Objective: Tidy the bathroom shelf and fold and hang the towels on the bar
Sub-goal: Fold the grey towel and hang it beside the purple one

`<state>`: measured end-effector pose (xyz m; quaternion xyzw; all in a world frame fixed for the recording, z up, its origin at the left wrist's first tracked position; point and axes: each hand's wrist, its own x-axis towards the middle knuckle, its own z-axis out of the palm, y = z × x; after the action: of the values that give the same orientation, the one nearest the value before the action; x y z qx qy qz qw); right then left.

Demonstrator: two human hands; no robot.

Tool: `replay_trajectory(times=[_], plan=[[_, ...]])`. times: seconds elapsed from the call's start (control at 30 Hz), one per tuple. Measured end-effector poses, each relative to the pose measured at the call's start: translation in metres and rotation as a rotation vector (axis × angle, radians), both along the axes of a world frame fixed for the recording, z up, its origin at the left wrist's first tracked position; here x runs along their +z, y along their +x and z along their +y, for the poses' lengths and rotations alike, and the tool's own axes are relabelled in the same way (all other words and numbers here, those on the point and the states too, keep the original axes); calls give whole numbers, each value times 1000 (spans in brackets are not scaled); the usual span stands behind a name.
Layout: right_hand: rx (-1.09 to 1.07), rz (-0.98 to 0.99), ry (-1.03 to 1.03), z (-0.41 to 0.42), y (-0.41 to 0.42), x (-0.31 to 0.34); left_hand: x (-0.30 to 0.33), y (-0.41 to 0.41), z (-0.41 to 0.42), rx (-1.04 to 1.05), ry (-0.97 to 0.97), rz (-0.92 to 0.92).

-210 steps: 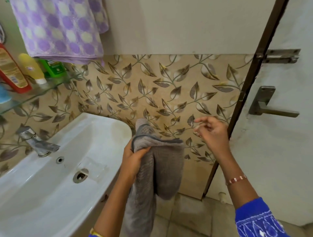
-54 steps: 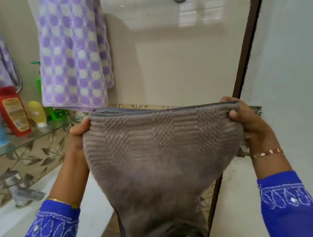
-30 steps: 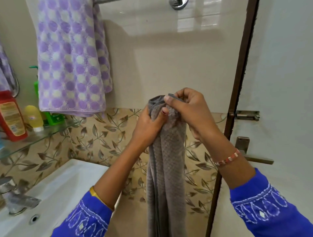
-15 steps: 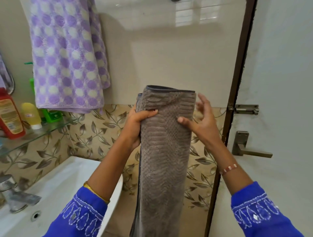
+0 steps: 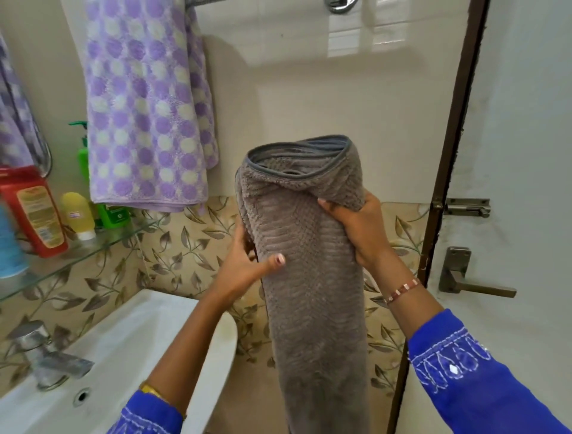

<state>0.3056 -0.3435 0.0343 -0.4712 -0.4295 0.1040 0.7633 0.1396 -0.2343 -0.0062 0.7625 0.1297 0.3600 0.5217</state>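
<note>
Hands are meeting on a grey towel (image 5: 312, 278) held up in the middle of the room, folded into a long narrow band that is hanging straight down past the bottom of view. The left hand (image 5: 244, 266) is wrapping round the towel's edge at nine o'clock, thumb pressing across the front and fingers tucked behind. The right hand (image 5: 356, 229) is gripping the edge at three o'clock a little higher, pinching a bunched fold of the cloth. Both hands are clamped on the fabric, and the top of the towel is arching over in a loop with its darker hem showing.

Up at eleven o'clock a purple-and-white spotted towel (image 5: 148, 105) is hanging from the bar (image 5: 198, 3), only a short stretch of which is showing. Below it at nine o'clock a glass shelf (image 5: 93, 247) is carrying a red bottle (image 5: 34, 213), a small yellow bottle (image 5: 77, 217) and a green pump bottle (image 5: 83, 161), partly hidden behind the spotted towel. At seven o'clock a white sink (image 5: 123, 356) with a metal tap (image 5: 46, 356) is sitting under the shelf. At three o'clock a door (image 5: 526, 186) with a lever handle (image 5: 473, 282) is standing just beside the right forearm.
</note>
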Motion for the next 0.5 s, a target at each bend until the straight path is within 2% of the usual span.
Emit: replay_trajectory(times=[0.17,0.33,0.5], plan=[[-11,-176,41,6,-29,41,-15,-3,13,-65,-69,57],[-113,-264,48,3,-30,53,-6,-2,27,-103,-238,-56],[-247,-355,84,1,-31,71,21,1,26,-173,-236,-84]])
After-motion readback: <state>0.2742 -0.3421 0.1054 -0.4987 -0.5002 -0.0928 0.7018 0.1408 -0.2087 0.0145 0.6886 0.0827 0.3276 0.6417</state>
